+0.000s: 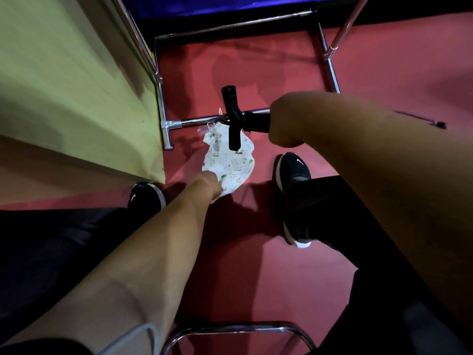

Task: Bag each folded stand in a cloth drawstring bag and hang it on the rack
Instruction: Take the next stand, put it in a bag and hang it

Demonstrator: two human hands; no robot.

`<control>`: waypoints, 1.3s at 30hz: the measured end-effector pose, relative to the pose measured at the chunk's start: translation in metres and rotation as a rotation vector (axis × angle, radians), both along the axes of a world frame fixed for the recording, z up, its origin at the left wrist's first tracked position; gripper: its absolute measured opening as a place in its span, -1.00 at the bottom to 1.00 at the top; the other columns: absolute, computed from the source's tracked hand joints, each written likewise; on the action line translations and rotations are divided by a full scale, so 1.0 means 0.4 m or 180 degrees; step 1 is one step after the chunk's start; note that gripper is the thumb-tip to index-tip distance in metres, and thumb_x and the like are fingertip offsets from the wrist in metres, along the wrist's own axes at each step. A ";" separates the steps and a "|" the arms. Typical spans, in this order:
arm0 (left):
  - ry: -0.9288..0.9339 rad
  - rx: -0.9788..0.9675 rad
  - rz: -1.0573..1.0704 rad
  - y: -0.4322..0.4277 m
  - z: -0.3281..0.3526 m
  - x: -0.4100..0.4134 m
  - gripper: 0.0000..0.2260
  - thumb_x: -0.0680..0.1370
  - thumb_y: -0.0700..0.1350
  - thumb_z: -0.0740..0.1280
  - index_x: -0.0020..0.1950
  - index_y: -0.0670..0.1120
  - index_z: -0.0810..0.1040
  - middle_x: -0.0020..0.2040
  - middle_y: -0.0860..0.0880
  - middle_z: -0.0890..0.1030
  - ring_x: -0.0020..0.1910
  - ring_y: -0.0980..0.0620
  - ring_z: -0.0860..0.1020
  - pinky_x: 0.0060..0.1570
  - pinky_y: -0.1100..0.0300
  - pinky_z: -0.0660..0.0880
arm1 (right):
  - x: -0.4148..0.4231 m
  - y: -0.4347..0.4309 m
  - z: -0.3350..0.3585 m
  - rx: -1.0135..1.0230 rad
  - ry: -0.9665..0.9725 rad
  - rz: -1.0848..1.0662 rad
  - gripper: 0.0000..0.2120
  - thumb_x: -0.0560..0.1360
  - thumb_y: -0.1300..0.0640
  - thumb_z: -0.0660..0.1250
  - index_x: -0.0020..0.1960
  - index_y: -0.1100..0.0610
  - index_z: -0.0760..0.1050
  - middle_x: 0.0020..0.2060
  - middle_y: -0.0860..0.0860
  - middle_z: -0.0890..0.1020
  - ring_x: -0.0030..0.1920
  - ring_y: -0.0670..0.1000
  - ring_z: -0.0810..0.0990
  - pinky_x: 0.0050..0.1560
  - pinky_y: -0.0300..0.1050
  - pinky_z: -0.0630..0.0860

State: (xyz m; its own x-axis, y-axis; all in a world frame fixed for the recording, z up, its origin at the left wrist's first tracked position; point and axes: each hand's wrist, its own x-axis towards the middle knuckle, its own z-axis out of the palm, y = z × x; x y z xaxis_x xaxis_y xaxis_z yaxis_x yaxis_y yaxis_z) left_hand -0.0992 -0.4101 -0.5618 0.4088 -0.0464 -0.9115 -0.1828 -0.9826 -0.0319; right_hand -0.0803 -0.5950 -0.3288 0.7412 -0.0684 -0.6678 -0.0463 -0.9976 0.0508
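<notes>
Right grip (288,120) holds stand (234,129); left grip (209,186) pinches bag (231,160) (swoosh-marked shoes (294,172)).

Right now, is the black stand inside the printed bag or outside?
Outside. The black stand shows uncovered in the right hand, over the printed bag that the left hand grips.

Red floor (243,278). Chrome rack base (167,139) stands on it; black left shoe (147,196) and right shoe (294,175) near that base.

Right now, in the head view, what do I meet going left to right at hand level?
Table, left shoe, left hand holding the cloth bag, black stand, right hand.
</notes>
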 end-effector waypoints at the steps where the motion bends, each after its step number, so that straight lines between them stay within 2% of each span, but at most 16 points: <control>1: 0.0157 -0.0031 0.0198 -0.002 0.001 0.008 -0.85 0.53 -0.21 0.43 0.01 -0.24 0.75 -0.13 -0.10 0.74 -0.18 -0.05 0.72 -0.21 0.19 0.58 | -0.002 -0.004 0.001 -0.0011 -0.0007 -0.0006 -0.89 0.63 0.24 0.28 0.15 0.15 0.45 -0.18 0.09 0.48 -0.05 0.15 0.57 -0.04 0.01 0.48; 3: 0.0227 -0.0175 0.0479 -0.008 -0.001 0.028 -0.81 0.51 -0.13 0.43 -0.09 -0.23 0.76 -0.26 -0.10 0.74 -0.35 -0.01 0.71 -0.33 0.24 0.60 | -0.005 -0.012 -0.001 -0.0039 -0.0009 -0.0051 -0.88 0.62 0.26 0.28 0.15 0.17 0.47 -0.17 0.11 0.50 -0.17 0.11 0.54 -0.08 0.00 0.47; 4: 0.0095 -0.0234 0.0568 -0.009 -0.012 0.042 -0.73 0.50 -0.03 0.40 0.00 -0.20 0.76 -0.19 -0.11 0.74 -0.31 -0.04 0.72 -0.27 0.19 0.64 | -0.006 -0.015 0.000 -0.0053 -0.0002 -0.0082 -0.89 0.62 0.27 0.28 0.14 0.18 0.47 -0.17 0.11 0.50 -0.22 0.09 0.51 -0.09 -0.01 0.47; 6: -0.0625 -0.0256 0.0586 -0.014 -0.043 0.082 -0.56 0.50 0.13 0.32 0.27 -0.09 0.67 0.15 -0.15 0.68 0.05 -0.14 0.69 0.07 0.03 0.66 | -0.005 -0.019 0.003 -0.0065 0.0002 -0.0141 -0.88 0.62 0.28 0.27 0.15 0.20 0.47 -0.17 0.12 0.49 -0.23 0.10 0.49 -0.08 -0.01 0.47; 9: -0.1283 -0.0536 0.0715 -0.027 -0.069 0.120 -0.59 0.55 0.05 0.36 0.41 0.10 0.53 0.45 -0.11 0.42 0.40 -0.19 0.45 0.33 -0.04 0.52 | -0.002 -0.023 0.004 -0.0051 0.0012 -0.0167 -0.80 0.63 0.27 0.26 0.24 0.20 0.51 -0.17 0.12 0.48 -0.11 0.13 0.54 -0.04 0.00 0.48; 12: -0.0622 -0.0886 0.1084 -0.035 -0.066 0.122 -0.42 0.46 0.22 0.41 0.49 0.32 0.43 0.61 -0.01 0.31 0.55 -0.13 0.34 0.52 0.02 0.33 | 0.002 -0.020 -0.003 -0.0012 0.0035 -0.0230 -0.82 0.63 0.28 0.26 0.22 0.21 0.51 -0.16 0.12 0.50 -0.16 0.10 0.53 -0.05 0.01 0.50; 14: -0.0210 -0.1202 0.1703 -0.048 -0.062 0.109 -0.35 0.52 0.18 0.48 0.60 0.23 0.38 0.65 0.01 0.29 0.61 -0.08 0.30 0.55 0.13 0.22 | 0.006 -0.017 -0.006 0.0018 0.0036 -0.0251 -0.83 0.63 0.27 0.26 0.21 0.20 0.51 -0.15 0.11 0.51 -0.12 0.11 0.55 -0.04 0.01 0.51; 17: -0.0351 -0.1758 0.2768 -0.066 -0.089 0.108 -0.47 0.57 0.00 0.53 0.51 -0.05 0.53 0.48 -0.04 0.52 0.50 -0.07 0.47 0.41 0.23 0.32 | 0.013 -0.011 -0.007 0.0059 0.0029 -0.0285 -0.76 0.63 0.27 0.25 0.27 0.20 0.53 -0.16 0.11 0.49 -0.03 0.15 0.57 -0.01 0.02 0.52; 21: -0.0883 -0.2119 0.3849 -0.074 -0.056 0.116 -0.87 0.54 -0.14 0.56 0.06 -0.08 0.69 -0.03 -0.03 0.72 -0.01 -0.02 0.70 -0.02 0.20 0.63 | 0.028 -0.009 -0.005 0.0033 0.0034 -0.0311 -0.71 0.63 0.27 0.26 0.34 0.21 0.54 -0.15 0.11 0.50 -0.16 0.09 0.54 -0.04 0.01 0.53; 23: -0.0512 -0.2248 0.4292 -0.081 -0.020 0.119 -0.85 0.49 -0.26 0.56 -0.02 -0.20 0.64 -0.16 -0.09 0.67 -0.22 -0.03 0.68 -0.22 0.19 0.62 | 0.035 -0.008 0.006 0.0028 -0.0016 -0.0291 -0.72 0.64 0.27 0.25 0.33 0.21 0.54 -0.16 0.11 0.50 -0.20 0.08 0.52 -0.09 -0.02 0.52; 24: -0.0285 -0.2204 0.4357 -0.087 -0.012 0.114 -0.76 0.42 -0.26 0.58 0.03 -0.27 0.65 -0.11 -0.16 0.70 -0.18 -0.08 0.70 -0.14 0.11 0.66 | 0.037 -0.007 0.008 0.0027 -0.0041 -0.0286 -0.75 0.65 0.26 0.24 0.29 0.21 0.55 -0.16 0.11 0.50 -0.21 0.08 0.51 -0.11 -0.02 0.50; 26: 0.0179 -0.2150 0.4243 -0.084 -0.012 0.121 -0.50 0.31 -0.21 0.56 0.24 -0.28 0.63 0.11 -0.23 0.72 0.06 -0.22 0.72 0.15 -0.13 0.66 | 0.044 0.003 0.028 -0.0002 -0.0189 -0.0258 -0.85 0.65 0.22 0.23 0.16 0.20 0.53 -0.18 0.12 0.50 -0.23 0.09 0.50 -0.11 -0.02 0.48; 30: 0.0330 -0.2671 0.4139 -0.088 0.177 0.081 -0.74 0.59 -0.15 0.48 0.27 -0.12 0.63 0.03 -0.18 0.76 0.06 -0.22 0.73 0.20 -0.25 0.63 | 0.050 0.024 0.077 0.0192 -0.0594 -0.0453 -0.85 0.60 0.14 0.28 -0.13 0.15 0.46 -0.23 0.10 0.51 -0.31 0.07 0.48 -0.19 -0.08 0.44; 33: -0.0112 -0.3207 0.3831 -0.072 0.292 0.064 -0.78 0.60 -0.14 0.50 0.23 0.00 0.65 0.09 -0.16 0.76 0.06 -0.18 0.74 0.08 -0.13 0.68 | 0.045 0.043 0.123 0.0694 -0.1073 -0.0694 -0.81 0.53 0.10 0.30 -0.23 0.13 0.41 -0.28 0.09 0.51 -0.31 0.08 0.50 -0.22 -0.11 0.39; 36: -0.0721 -0.3354 0.3207 -0.050 0.408 0.061 -0.59 0.53 -0.22 0.54 0.37 -0.03 0.62 0.15 -0.09 0.75 0.12 -0.12 0.72 0.20 -0.02 0.64 | 0.026 0.070 0.188 0.1111 -0.1395 -0.0884 -0.89 0.48 0.09 0.35 -0.15 0.14 0.53 -0.27 0.11 0.61 -0.21 0.19 0.65 -0.19 -0.06 0.50; 39: -0.1408 -0.3234 0.2096 -0.016 0.550 0.054 -0.57 0.53 -0.30 0.51 0.36 -0.01 0.59 0.06 0.03 0.69 0.03 0.02 0.65 -0.02 0.37 0.55 | -0.002 0.081 0.258 0.1888 -0.1539 -0.1292 -0.85 0.46 0.11 0.40 0.01 0.12 0.61 -0.25 0.12 0.73 -0.27 0.16 0.74 -0.29 -0.05 0.62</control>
